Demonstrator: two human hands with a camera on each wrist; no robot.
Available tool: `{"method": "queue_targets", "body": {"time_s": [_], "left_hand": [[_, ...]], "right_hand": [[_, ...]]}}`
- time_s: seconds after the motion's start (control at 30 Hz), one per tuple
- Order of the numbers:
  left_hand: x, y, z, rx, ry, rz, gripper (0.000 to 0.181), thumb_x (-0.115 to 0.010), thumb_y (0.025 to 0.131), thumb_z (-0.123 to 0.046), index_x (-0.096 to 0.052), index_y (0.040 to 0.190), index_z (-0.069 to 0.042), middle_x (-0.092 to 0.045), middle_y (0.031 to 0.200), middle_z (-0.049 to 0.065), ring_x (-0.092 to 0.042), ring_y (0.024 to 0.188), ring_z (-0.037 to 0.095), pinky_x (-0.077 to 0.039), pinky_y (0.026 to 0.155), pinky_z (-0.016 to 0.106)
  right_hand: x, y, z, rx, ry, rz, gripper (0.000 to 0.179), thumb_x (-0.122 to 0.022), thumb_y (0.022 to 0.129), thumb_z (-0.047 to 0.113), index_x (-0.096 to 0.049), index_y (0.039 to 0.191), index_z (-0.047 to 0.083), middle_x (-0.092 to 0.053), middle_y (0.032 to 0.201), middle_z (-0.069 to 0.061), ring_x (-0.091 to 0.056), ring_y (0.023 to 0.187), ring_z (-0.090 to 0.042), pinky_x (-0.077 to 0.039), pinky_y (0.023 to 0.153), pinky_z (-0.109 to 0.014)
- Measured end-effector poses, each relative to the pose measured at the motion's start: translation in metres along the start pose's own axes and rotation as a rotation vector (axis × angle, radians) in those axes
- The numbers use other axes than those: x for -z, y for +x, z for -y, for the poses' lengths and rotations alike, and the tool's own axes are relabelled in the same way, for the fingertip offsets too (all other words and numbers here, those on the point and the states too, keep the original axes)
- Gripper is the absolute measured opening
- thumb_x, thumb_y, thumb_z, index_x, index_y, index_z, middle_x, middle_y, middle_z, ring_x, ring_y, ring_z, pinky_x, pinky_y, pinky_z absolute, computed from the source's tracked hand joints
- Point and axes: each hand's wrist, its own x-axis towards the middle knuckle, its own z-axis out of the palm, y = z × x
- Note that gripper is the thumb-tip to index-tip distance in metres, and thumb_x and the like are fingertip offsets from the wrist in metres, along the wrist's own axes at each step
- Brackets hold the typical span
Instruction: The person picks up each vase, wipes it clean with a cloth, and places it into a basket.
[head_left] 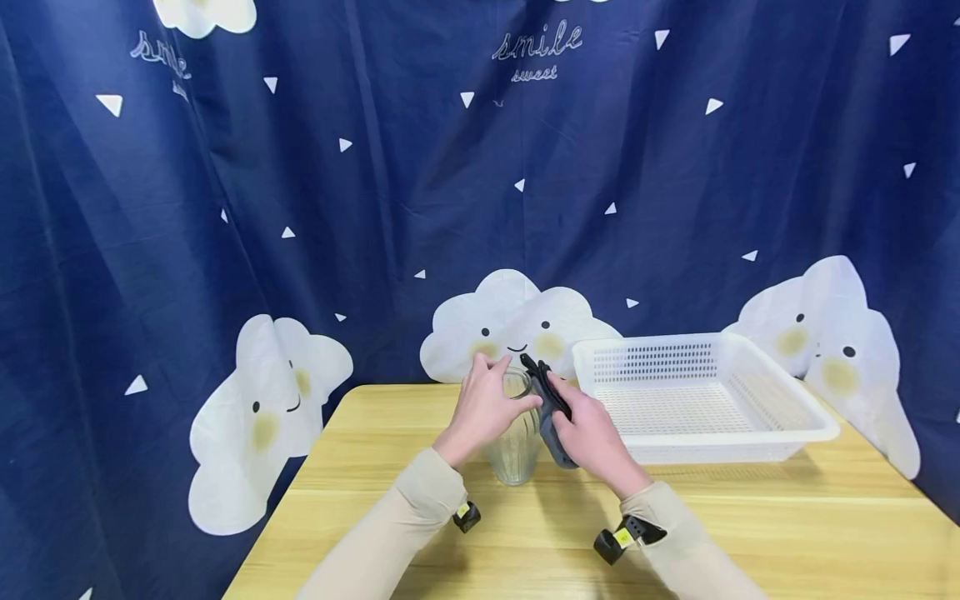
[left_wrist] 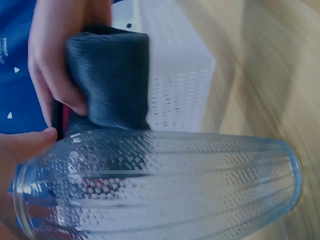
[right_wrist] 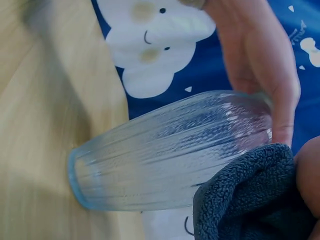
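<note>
A clear ribbed glass vase (head_left: 513,454) stands upright on the table. My left hand (head_left: 483,408) grips it around the top, thumb and fingers at the rim. Across the left wrist view the vase (left_wrist: 165,185) shows its textured wall and narrower base. Just right of the vase, my right hand (head_left: 596,433) holds a folded dark grey cloth (head_left: 552,433). Along with the cloth it grips a slim black object (head_left: 536,371), whose kind I cannot tell. In the right wrist view the fuzzy cloth (right_wrist: 245,190) overlaps the vase's upper side.
A white perforated plastic basket (head_left: 720,446) sits on the right of the wooden table (head_left: 360,467), beyond my right hand. Behind the table hangs a dark blue curtain (head_left: 420,192) with white clouds and triangles.
</note>
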Motion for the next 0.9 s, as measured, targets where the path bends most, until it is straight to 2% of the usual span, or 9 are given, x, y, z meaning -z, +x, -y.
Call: {"method": "queue_targets", "body": {"time_s": [0.1, 0.23, 0.37, 0.5, 0.6, 0.67, 0.73, 0.8, 0.9], "left_hand": [[0.003, -0.001, -0.002, 0.011, -0.024, 0.030, 0.086, -0.079, 0.081, -0.050, -0.047, 0.151, -0.011, -0.045, 0.133, 0.014, -0.054, 0.112, 0.030, -0.047, 0.096, 0.043], [0.005, -0.002, -0.002, -0.013, -0.072, 0.051, 0.080, -0.078, 0.084, -0.041, -0.047, 0.151, -0.010, -0.044, 0.134, 0.015, -0.054, 0.116, 0.027, -0.047, 0.100, 0.042], [0.004, -0.002, 0.000, -0.022, -0.119, 0.064, 0.077, -0.075, 0.084, -0.039, -0.048, 0.149, -0.009, -0.043, 0.132, 0.012, -0.052, 0.116, 0.025, -0.046, 0.102, 0.041], [0.001, 0.000, 0.003, -0.018, -0.144, 0.052, 0.073, -0.073, 0.082, -0.041, -0.053, 0.145, -0.010, -0.040, 0.134, 0.008, -0.049, 0.120, 0.024, -0.044, 0.104, 0.040], [-0.002, 0.000, 0.006, -0.035, -0.143, 0.028, 0.071, -0.075, 0.081, -0.045, -0.056, 0.141, -0.012, -0.038, 0.133, 0.008, -0.048, 0.120, 0.025, -0.045, 0.103, 0.040], [-0.004, 0.001, 0.007, -0.050, -0.128, 0.012, 0.071, -0.076, 0.081, -0.049, -0.057, 0.139, -0.013, -0.038, 0.128, 0.008, -0.047, 0.117, 0.025, -0.045, 0.100, 0.040], [-0.007, 0.001, 0.008, -0.063, -0.114, -0.005, 0.074, -0.076, 0.080, -0.055, -0.057, 0.138, -0.013, -0.038, 0.124, 0.008, -0.046, 0.113, 0.024, -0.046, 0.097, 0.039], [-0.009, 0.001, 0.008, -0.064, -0.099, -0.018, 0.078, -0.076, 0.080, -0.059, -0.056, 0.139, -0.013, -0.039, 0.121, 0.007, -0.047, 0.110, 0.023, -0.047, 0.095, 0.038], [-0.009, 0.000, 0.009, -0.049, -0.103, -0.033, 0.083, -0.077, 0.079, -0.060, -0.054, 0.141, -0.010, -0.040, 0.123, 0.007, -0.049, 0.110, 0.022, -0.048, 0.096, 0.038]], "right_hand": [[-0.008, -0.001, -0.005, 0.003, -0.021, 0.012, 0.061, -0.058, 0.094, 0.004, -0.043, 0.153, 0.008, -0.059, 0.139, -0.024, -0.065, 0.114, -0.037, -0.053, 0.088, -0.050], [-0.025, -0.004, -0.016, -0.012, -0.046, 0.041, 0.061, -0.059, 0.093, 0.004, -0.044, 0.152, 0.006, -0.058, 0.139, -0.025, -0.061, 0.120, -0.039, -0.051, 0.095, -0.052], [-0.041, -0.008, -0.030, -0.047, -0.083, 0.100, 0.059, -0.059, 0.094, 0.005, -0.046, 0.151, 0.007, -0.060, 0.137, -0.023, -0.062, 0.120, -0.037, -0.052, 0.096, -0.051], [-0.053, -0.013, -0.041, -0.071, -0.125, 0.169, 0.056, -0.060, 0.093, 0.005, -0.051, 0.148, 0.008, -0.064, 0.134, -0.021, -0.064, 0.118, -0.036, -0.052, 0.095, -0.050], [-0.056, -0.016, -0.045, -0.096, -0.126, 0.190, 0.054, -0.060, 0.092, 0.005, -0.054, 0.146, 0.009, -0.064, 0.133, -0.020, -0.065, 0.115, -0.034, -0.053, 0.091, -0.048], [-0.056, -0.017, -0.045, -0.118, -0.105, 0.188, 0.053, -0.059, 0.092, 0.005, -0.054, 0.145, 0.008, -0.065, 0.131, -0.021, -0.067, 0.105, -0.030, -0.054, 0.084, -0.046], [-0.053, -0.017, -0.043, -0.131, -0.072, 0.171, 0.053, -0.058, 0.093, 0.004, -0.054, 0.145, 0.006, -0.064, 0.131, -0.023, -0.067, 0.104, -0.030, -0.054, 0.084, -0.046], [-0.050, -0.016, -0.038, -0.135, -0.037, 0.147, 0.052, -0.057, 0.093, 0.003, -0.053, 0.145, 0.003, -0.064, 0.131, -0.025, -0.067, 0.105, -0.031, -0.055, 0.086, -0.046], [-0.043, -0.014, -0.028, -0.120, -0.011, 0.089, 0.054, -0.056, 0.093, 0.003, -0.050, 0.147, 0.003, -0.062, 0.134, -0.025, -0.064, 0.116, -0.037, -0.052, 0.095, -0.051]]}}
